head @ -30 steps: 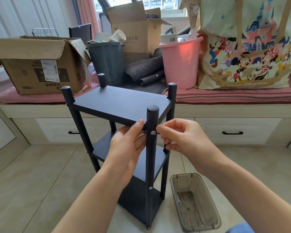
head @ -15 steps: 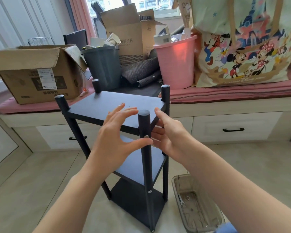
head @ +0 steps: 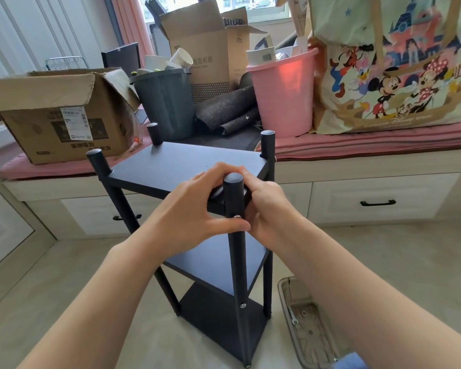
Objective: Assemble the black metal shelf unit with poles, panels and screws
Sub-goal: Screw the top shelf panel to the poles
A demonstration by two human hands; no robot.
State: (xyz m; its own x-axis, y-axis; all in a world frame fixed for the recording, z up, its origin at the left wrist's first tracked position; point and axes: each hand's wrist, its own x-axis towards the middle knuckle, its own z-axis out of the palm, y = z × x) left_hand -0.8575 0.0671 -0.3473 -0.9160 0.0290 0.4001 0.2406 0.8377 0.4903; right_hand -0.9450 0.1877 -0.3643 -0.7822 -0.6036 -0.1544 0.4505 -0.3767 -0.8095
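1. Writing. The tote bag (head: 391,62) at the upper right of the frame carries cartoon mouse and duck figures, a castle, and a partly legible "DISNEY" line along its lower band. The tall cardboard box (head: 208,49) at top centre bears printed Chinese characters on its front; small print beneath them is too small to read. The low cardboard box (head: 56,115) at the left carries a white shipping label with barcodes, its text illegible.
2. Shelf unit. The black shelf unit (head: 181,163) stands upright on the tiled floor at the centre of the frame, just in front of a window seat with drawers. Three panels are fixed between four poles; silver screws (head: 242,305) show on the near pole (head: 236,251).
3. Left hand (head: 194,209). Fingers curl over the near corner of the top panel; the thumb presses against the near pole just beside a screw head. It grips the corner.
4. Right hand (head: 266,209). Fingers wrap round the same corner from the other side of the pole, gripping the unit.
5. Surroundings. A grey bin (head: 165,105) and a pink bucket (head: 282,99) sit on the seat cushion; a clear plastic tray (head: 304,328) holding a small wrench and a washer lies on the floor at lower right.
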